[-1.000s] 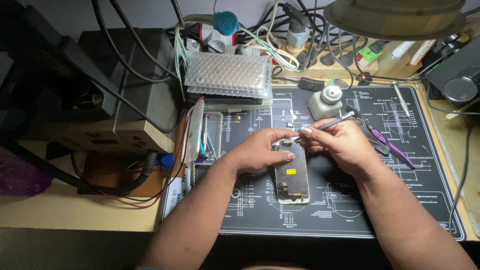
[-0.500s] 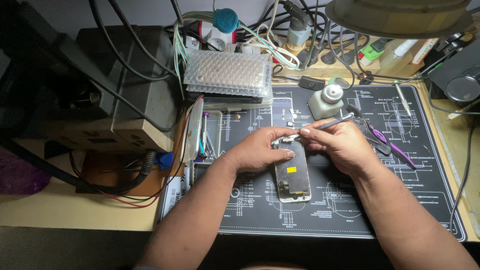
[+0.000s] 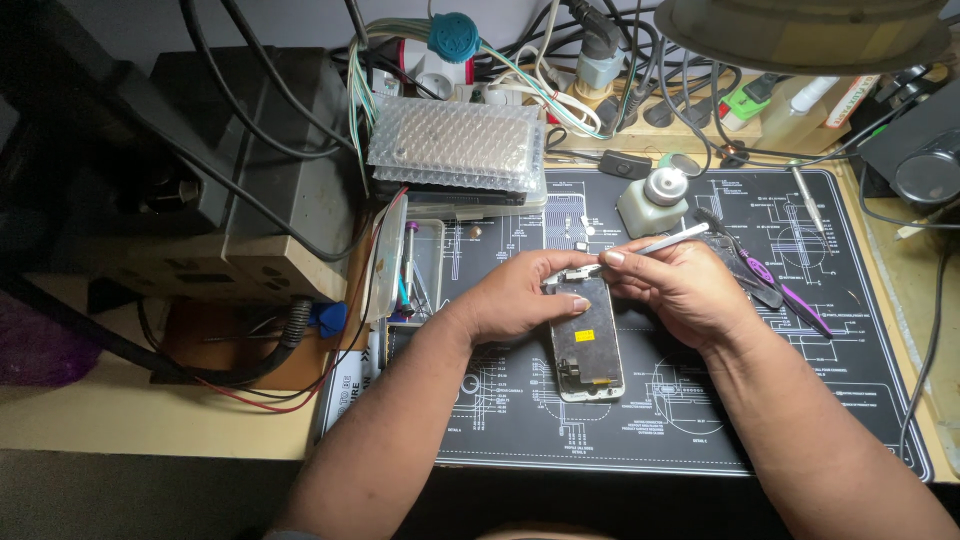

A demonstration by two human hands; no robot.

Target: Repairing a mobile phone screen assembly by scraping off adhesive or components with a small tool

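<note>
— On the dark repair mat at the middle of the bench, what step does the person seem to be at?

— Judging by the pose, work on the top edge of the opened phone, which lies flat on the mat with its inner side up. The left hand steadies its upper left corner, fingers curled against the frame. The right hand pinches a thin white tool, tip aimed at a small part at the phone's top.

— And what would the next move call for?

— Probably a light, steady touch; the part is tiny and partly hidden by the fingertips.

— Any containers?

— A clear tray left of the phone holds slender tools. A white pump bottle stands behind; its contents cannot be told. Purple tweezers lie loose on the mat.
</note>
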